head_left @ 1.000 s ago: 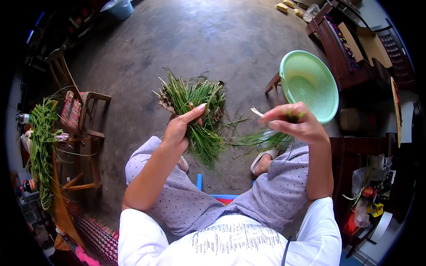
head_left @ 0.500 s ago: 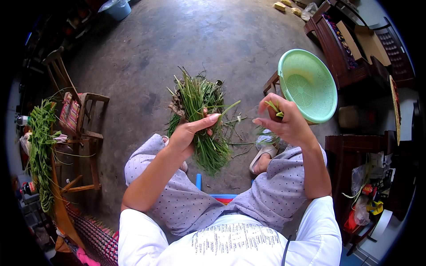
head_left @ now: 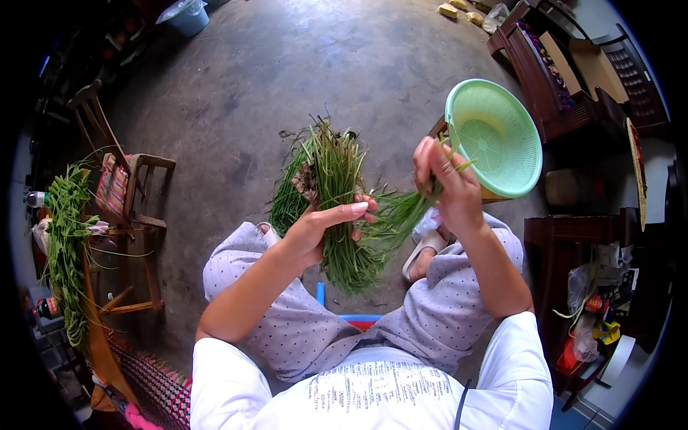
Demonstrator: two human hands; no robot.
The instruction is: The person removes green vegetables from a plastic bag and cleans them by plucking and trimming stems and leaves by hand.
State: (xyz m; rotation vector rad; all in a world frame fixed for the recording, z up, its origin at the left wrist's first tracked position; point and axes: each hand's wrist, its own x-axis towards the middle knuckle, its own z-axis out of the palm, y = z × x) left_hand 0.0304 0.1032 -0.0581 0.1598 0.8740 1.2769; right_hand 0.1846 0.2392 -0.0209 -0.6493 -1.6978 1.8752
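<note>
My left hand (head_left: pixel 324 223) is closed around a bunch of greens (head_left: pixel 341 172), long thin stalks with fine dark green leaf ends hanging down and a brown withered piece on the left side. My right hand (head_left: pixel 451 179) pinches a few stalks of the same greens (head_left: pixel 406 216), whose fine leaves trail down toward the bunch. Behind the bunch, another heap of greens (head_left: pixel 287 193) lies lower, at the floor. A light green plastic colander (head_left: pixel 530 143) stands just beyond my right hand, and nothing shows inside it.
A wooden chair (head_left: pixel 140 168) with a striped cushion is at the left. Leafy green stems (head_left: pixel 68 265) lie over a wooden edge nearer me. Dark wooden furniture (head_left: pixel 573 233) lines the right side. A blue bucket (head_left: pixel 190 18) stands at the far left on the concrete floor (head_left: pixel 287 64).
My right hand has turned upward, and the stalks in it now stretch down toward the bunch. The bunch in my left hand has tilted more upright and shifted slightly right.
</note>
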